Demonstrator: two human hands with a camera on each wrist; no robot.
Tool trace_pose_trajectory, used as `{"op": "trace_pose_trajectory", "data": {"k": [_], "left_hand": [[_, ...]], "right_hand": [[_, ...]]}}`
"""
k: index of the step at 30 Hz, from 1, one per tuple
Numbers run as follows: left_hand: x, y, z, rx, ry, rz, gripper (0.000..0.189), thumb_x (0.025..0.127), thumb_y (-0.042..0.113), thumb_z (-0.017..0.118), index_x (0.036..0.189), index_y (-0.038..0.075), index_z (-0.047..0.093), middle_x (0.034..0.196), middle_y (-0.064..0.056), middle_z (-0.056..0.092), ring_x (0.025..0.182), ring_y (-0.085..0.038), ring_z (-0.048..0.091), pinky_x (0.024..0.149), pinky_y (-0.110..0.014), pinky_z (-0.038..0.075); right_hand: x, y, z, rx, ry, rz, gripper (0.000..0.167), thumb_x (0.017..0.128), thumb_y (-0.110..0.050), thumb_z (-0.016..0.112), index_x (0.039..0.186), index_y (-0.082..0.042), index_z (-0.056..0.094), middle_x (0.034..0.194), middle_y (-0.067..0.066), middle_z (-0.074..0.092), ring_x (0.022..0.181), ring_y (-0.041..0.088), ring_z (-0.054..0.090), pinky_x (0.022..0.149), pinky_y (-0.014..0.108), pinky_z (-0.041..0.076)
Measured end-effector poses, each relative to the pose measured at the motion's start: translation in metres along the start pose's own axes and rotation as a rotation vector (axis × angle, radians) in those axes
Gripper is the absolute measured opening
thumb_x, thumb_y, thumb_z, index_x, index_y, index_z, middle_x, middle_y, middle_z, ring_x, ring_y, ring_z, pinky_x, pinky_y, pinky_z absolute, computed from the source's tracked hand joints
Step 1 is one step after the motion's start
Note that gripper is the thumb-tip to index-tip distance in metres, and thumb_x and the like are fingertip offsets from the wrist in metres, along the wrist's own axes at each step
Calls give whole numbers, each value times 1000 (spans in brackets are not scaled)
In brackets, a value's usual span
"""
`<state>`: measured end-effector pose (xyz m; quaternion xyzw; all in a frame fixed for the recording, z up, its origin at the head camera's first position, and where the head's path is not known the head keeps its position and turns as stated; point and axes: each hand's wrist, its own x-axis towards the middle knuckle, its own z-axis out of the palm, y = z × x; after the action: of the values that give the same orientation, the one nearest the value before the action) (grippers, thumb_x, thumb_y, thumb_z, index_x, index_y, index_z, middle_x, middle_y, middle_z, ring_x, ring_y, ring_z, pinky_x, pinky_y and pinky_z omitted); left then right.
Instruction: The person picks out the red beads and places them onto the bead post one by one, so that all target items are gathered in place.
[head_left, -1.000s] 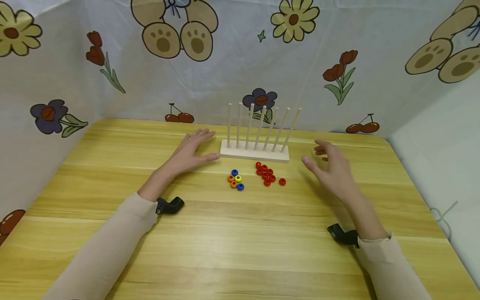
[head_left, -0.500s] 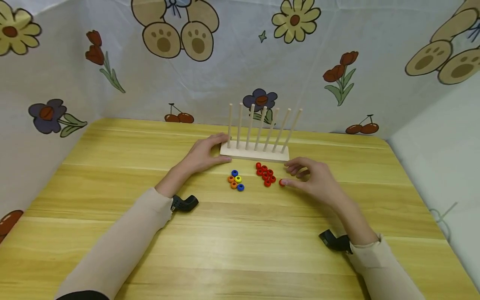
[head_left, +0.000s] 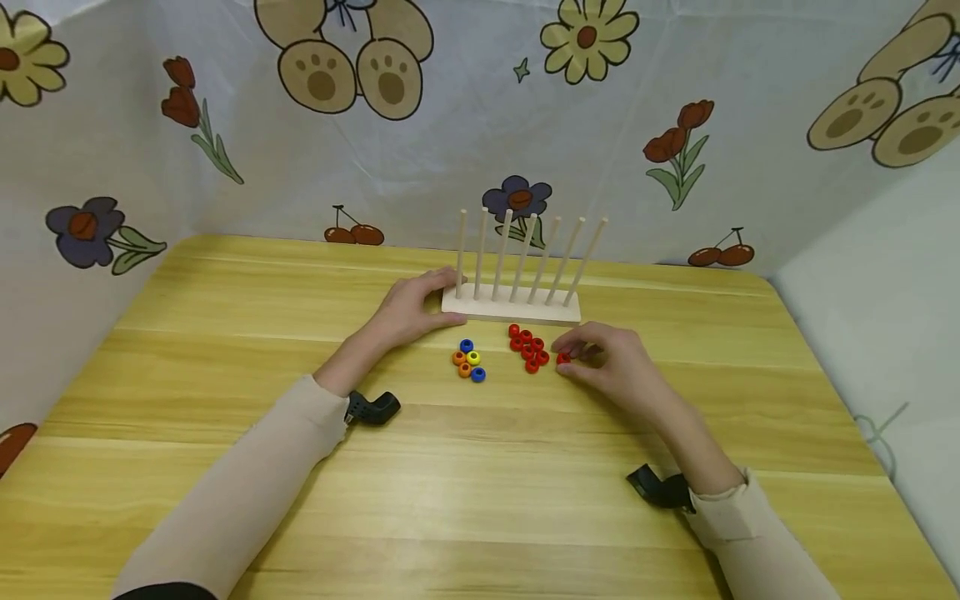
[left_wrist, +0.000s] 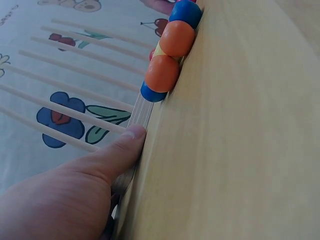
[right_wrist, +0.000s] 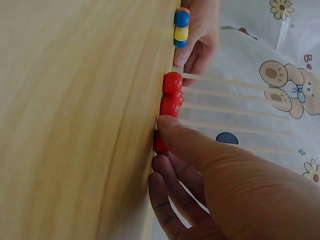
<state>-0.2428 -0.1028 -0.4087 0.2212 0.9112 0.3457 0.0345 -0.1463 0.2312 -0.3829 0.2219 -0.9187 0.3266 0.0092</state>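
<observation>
My left hand [head_left: 408, 310] grips the left end of a pale wooden peg stand [head_left: 517, 312], thumb along the front edge and fingers behind. Several thin upright pegs [head_left: 498, 254] rise from its base, with no beads on them. At the stand's right front, my right hand [head_left: 611, 358] pinches a single red bead [head_left: 563, 358] between thumb and fingers, low at the table. In the right wrist view the thumb [right_wrist: 170, 122] covers part of that bead. Just left of it lies a cluster of red beads [head_left: 527, 351]. Farther left sits a small group of blue, orange and yellow beads [head_left: 465, 358].
The wooden table [head_left: 435, 492] extends in front of the beads and to both sides. A white cloth [head_left: 450, 150] printed with flowers and bears hangs behind its back edge. Each wrist wears a black camera mount [head_left: 375, 408].
My left hand has moved right and taken hold of the stand's end. My right hand has come in leftward, and its thumb and fingers have closed on the lone red bead.
</observation>
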Motion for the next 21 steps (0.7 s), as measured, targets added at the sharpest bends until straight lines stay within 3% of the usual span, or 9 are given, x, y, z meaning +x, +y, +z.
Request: {"op": "trace_pose_trajectory", "data": {"k": [6, 12, 21], "left_hand": [[0, 2, 0, -4, 10, 11, 70, 84, 51, 78, 145, 26, 55, 160, -1, 42, 150, -26, 36, 124, -51, 26], [0, 1, 1, 1, 8, 13, 71, 84, 51, 78, 146, 26, 55, 160, -1, 41, 150, -27, 36, 124, -51, 26], [-1, -1, 1, -4, 12, 3, 70, 83, 51, 78, 145, 28, 55, 160, 0, 42, 149, -26, 37, 124, -50, 27]], "right_hand": [[1, -2, -2, 7, 40, 1, 21, 85, -14, 81, 106, -14, 75, 99, -5, 74, 87, 10, 68, 80, 35, 61], [8, -8, -8, 31, 144, -31, 22, 83, -7, 81, 104, -7, 74, 95, 2, 75, 84, 18, 72, 78, 38, 62], [25, -28, -17, 4, 222, -61, 21, 86, -14, 80, 106, -13, 74, 99, -2, 75, 86, 13, 72, 80, 35, 62]]}}
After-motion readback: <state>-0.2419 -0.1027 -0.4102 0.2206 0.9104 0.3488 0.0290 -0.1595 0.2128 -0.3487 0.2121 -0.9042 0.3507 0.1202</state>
